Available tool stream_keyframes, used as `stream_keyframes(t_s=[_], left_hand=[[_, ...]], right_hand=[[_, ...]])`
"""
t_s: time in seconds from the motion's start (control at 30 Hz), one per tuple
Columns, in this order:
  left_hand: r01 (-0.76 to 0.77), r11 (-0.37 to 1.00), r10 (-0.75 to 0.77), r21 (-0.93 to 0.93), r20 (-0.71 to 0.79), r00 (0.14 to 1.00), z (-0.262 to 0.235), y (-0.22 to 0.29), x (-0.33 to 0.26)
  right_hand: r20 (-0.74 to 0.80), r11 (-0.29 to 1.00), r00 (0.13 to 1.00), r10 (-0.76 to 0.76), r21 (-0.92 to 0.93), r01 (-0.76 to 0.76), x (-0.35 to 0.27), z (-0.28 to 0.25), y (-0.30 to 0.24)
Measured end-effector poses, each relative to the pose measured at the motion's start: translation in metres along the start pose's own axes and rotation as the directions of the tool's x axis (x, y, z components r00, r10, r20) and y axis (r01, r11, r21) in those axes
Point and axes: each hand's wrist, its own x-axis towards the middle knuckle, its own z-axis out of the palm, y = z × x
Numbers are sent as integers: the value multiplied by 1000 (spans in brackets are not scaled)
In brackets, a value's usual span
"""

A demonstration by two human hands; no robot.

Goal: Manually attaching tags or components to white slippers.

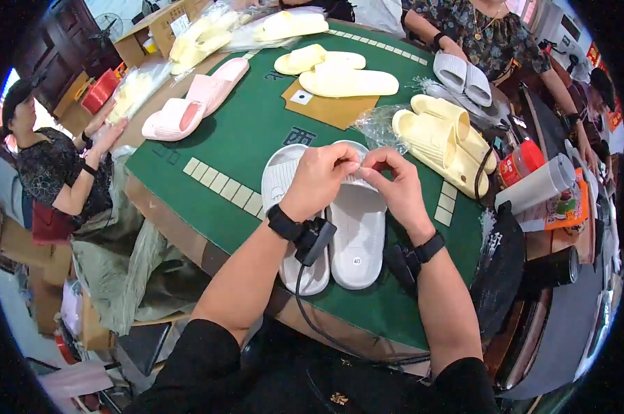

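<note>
A pair of light grey slide slippers [357, 238] lies on the green mat right before me, toes pointing away. Over their straps, my left hand [319, 178] and my right hand [398, 186] meet with thumbs and forefingers pinched together. Whatever sits between the fingertips is too small to make out. My left hand partly covers the left slipper and its strap. A crumpled clear plastic bag [383, 130] lies just beyond my right hand, beside a pair of pale yellow slippers [440, 141].
Pink slippers [195, 103] rest at the mat's left edge, more yellow slippers [350, 79] on brown card farther back. Grey slippers [462, 77] lie near a person at the far right. At left, another person's hands hold a bagged yellow pair [134, 90]. A white tumbler [540, 186] leans at right.
</note>
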Motion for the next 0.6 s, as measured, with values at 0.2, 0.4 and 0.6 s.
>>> stream_keyframes(t_s=[0.2, 0.4, 0.6], left_hand=[[-1, 1000, 1, -8, 3, 1000, -1, 2, -1], [18, 1000, -18, -8, 0, 1000, -1, 1, -2], [19, 999, -19, -26, 7, 1000, -1, 4, -1]], right_hand=[[-10, 1000, 1000, 17, -13, -17, 0, 1, 0], [-41, 997, 997, 73, 42, -71, -1, 3, -1], [-45, 998, 999, 2, 58, 1, -1, 0, 6]])
